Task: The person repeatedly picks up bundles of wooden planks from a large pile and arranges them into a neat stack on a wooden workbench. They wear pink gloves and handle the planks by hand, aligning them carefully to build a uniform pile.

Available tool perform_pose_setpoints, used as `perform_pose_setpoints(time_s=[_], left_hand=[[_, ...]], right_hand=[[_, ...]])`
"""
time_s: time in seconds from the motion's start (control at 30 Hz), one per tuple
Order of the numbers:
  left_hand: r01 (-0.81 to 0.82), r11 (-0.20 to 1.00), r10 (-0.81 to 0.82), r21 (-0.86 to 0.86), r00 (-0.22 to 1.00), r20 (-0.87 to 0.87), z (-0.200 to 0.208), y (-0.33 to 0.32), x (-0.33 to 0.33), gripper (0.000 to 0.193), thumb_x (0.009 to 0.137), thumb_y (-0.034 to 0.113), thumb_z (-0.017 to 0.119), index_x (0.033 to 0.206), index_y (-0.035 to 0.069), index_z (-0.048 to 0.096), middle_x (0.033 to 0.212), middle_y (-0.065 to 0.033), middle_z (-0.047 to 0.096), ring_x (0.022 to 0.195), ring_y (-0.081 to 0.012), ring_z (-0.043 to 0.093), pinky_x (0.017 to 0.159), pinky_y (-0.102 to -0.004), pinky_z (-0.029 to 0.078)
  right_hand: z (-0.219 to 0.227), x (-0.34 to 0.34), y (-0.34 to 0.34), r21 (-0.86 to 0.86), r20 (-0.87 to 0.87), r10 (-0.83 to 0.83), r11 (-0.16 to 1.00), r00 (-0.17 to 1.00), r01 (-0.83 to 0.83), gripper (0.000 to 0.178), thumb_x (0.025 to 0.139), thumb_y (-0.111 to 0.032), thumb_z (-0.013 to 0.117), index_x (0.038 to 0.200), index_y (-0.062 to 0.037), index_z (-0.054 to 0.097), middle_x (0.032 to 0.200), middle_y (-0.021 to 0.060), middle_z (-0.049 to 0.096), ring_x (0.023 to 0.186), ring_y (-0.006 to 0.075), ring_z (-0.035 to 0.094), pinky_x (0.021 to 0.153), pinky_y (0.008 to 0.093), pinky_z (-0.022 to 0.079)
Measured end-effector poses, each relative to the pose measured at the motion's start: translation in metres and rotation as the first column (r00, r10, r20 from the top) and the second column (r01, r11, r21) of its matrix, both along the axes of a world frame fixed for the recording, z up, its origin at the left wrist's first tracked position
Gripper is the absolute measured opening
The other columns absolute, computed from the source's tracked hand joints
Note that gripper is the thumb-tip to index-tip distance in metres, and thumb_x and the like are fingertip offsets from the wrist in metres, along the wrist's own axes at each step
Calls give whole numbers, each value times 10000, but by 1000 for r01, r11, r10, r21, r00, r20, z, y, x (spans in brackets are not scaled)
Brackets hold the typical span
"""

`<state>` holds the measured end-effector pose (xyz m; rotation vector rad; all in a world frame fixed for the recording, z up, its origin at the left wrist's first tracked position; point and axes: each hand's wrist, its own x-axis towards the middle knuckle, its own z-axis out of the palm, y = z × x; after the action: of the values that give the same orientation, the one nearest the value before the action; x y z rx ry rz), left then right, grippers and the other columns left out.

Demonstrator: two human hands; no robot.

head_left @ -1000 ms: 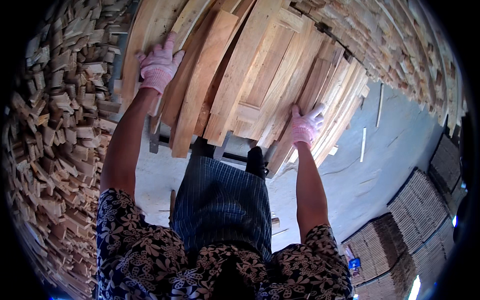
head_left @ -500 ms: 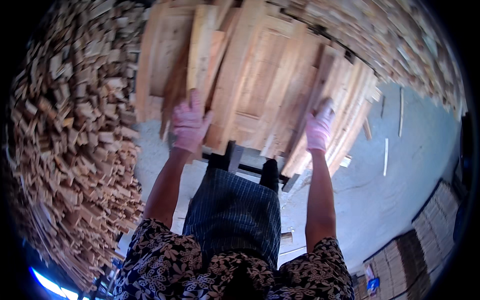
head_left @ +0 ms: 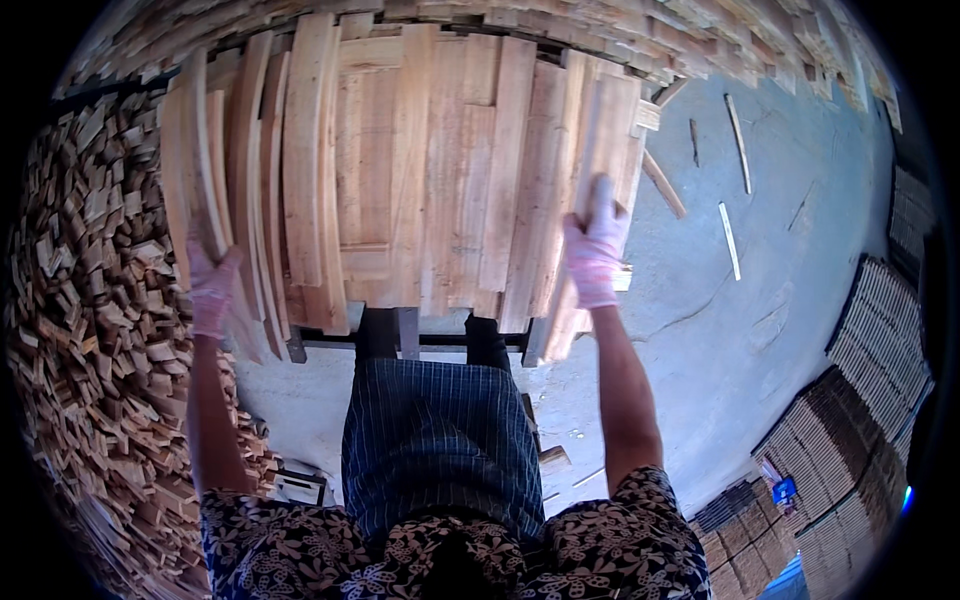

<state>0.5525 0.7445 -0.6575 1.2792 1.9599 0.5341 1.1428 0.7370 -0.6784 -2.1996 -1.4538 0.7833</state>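
Note:
A broad layer of planed wooden boards (head_left: 410, 170) lies side by side on a low dark metal frame (head_left: 440, 342) in front of me. My left hand (head_left: 212, 290), in a pinkish-white glove, closes round the near part of a narrow board (head_left: 203, 150) at the layer's left side. That board stands tilted on its edge. My right hand (head_left: 595, 250), gloved likewise, grips a slightly blurred board (head_left: 610, 125) near the right side, its thumb toward the left and one finger stretched along the wood. Some of its fingers are hard to make out.
A high heap of wood offcuts (head_left: 100, 330) rises on the left. More stacked wood (head_left: 480, 14) runs along the back. Loose strips (head_left: 738, 145) lie on the grey floor (head_left: 760, 260) at right, with stacks of bundled boards (head_left: 870, 330) beyond.
My view has turned, so the layer now sits squarely ahead. My hands have moved farther apart. My left hand has gone to the layer's left side and closed on a narrow board there.

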Motion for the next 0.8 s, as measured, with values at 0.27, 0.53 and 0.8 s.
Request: perform_pose_setpoints(time_s=[0.27, 0.53, 0.8], left_hand=[[-3, 990, 71, -144, 881, 468, -60, 33, -60, 745, 1042, 186, 549, 1628, 113, 96, 1585, -146, 364, 1453, -258, 384, 1205, -341, 322], [-78, 849, -34, -522, 979, -201, 15, 69, 28, 1099, 848, 529, 718, 1616, 42, 100, 1562, -255, 381, 1463, -328, 367, 1165, -386, 321], [-132, 865, 186, -484, 980, 66, -3, 46, 8, 890, 887, 381, 732, 1546, -36, 303, 1289, -122, 656, 1144, -181, 624, 990, -271, 463]], right_hand=[[-128, 196, 30, -59, 353, 132, 991, 926, -119, 611, 927, -143, 669, 1508, -221, 496, 1383, 163, 573, 1144, 246, 607, 959, 370, 509], [-60, 95, 54, -250, 252, -39, 963, 967, 104, 474, 1024, -278, 594, 1473, -147, 519, 1376, 173, 560, 1268, 301, 529, 1076, 401, 425], [-44, -164, 57, -5, -519, 322, 925, 792, -379, 661, 979, -285, 661, 1555, -123, 380, 1483, 211, 462, 1383, 342, 446, 1131, 390, 391]])
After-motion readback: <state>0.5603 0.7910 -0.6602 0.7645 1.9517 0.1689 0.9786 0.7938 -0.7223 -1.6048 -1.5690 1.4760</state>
